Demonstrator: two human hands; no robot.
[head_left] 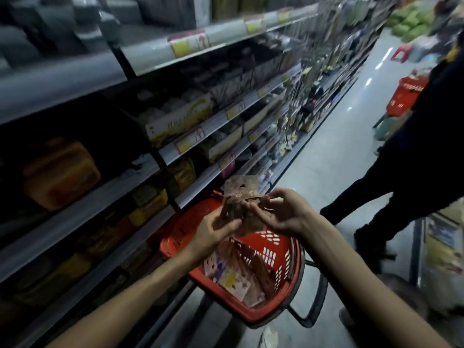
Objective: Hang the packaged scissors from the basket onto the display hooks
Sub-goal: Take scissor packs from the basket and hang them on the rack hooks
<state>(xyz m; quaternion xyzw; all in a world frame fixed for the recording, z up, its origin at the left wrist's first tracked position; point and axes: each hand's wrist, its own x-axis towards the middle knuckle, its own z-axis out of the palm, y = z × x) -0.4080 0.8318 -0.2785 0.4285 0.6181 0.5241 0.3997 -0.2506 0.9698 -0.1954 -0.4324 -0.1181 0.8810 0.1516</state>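
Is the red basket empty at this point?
No, several packaged scissors lie in the red basket, below the bunch that the left hand grips.

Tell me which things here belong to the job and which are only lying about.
Job: held packages, left hand gripping them, right hand at them; red basket; packages inside it.
Lying about: boxed goods on the shelves; second red basket; another person; red stool.
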